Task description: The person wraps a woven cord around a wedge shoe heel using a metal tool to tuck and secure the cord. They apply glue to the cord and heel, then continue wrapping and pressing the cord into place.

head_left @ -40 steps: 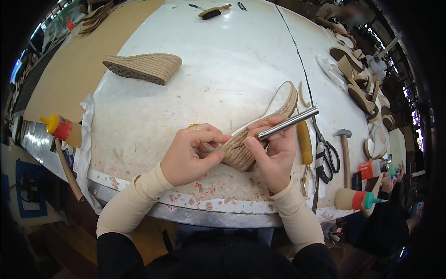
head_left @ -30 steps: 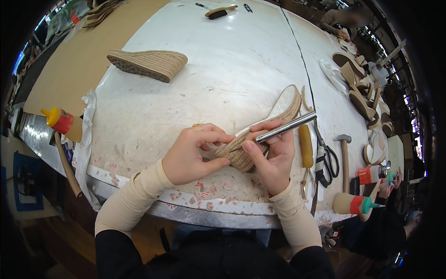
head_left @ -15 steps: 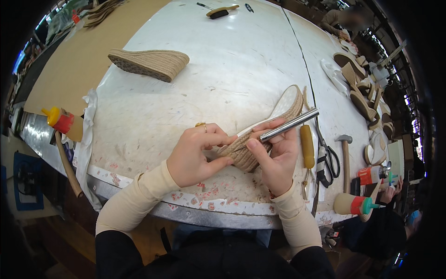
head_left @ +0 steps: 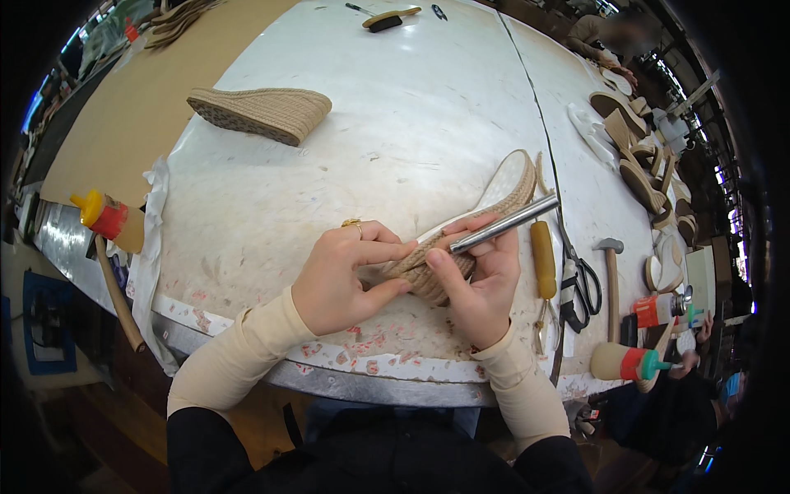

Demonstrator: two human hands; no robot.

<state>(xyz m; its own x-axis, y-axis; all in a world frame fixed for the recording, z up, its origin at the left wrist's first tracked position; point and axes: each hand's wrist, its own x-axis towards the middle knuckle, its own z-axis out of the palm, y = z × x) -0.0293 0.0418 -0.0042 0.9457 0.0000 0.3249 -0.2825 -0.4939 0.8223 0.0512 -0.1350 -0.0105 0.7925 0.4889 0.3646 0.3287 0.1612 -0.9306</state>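
A rope-covered wedge sole (head_left: pixel 515 196) with a white insole lies slanted in front of me, its toe pointing away to the right. My left hand (head_left: pixel 341 267) pinches the thick heel end at its left edge between thumb and fingers. Across the palm and fingers of my right hand (head_left: pixel 484 284) rests a shiny metal rod (head_left: pixel 508 222), its free end sticking out to the upper right. The right thumb presses on the braided rope side of the same sole. Part of the heel is hidden by my fingers.
A second wedge sole (head_left: pixel 262 114) lies on its side at the far left. To the right are an awl (head_left: pixel 542 262), black scissors (head_left: pixel 583 288), a hammer (head_left: pixel 611 284) and a glue bottle (head_left: pixel 621 361). Another glue bottle (head_left: pixel 111 221) stands left; a brush (head_left: pixel 391 20) lies far off. Co-workers sit right.
My right hand, with the metal rod, has shifted slightly left and toward the heel; its thumb sits further left on the rope. The left hand stays nearly still at the heel edge.
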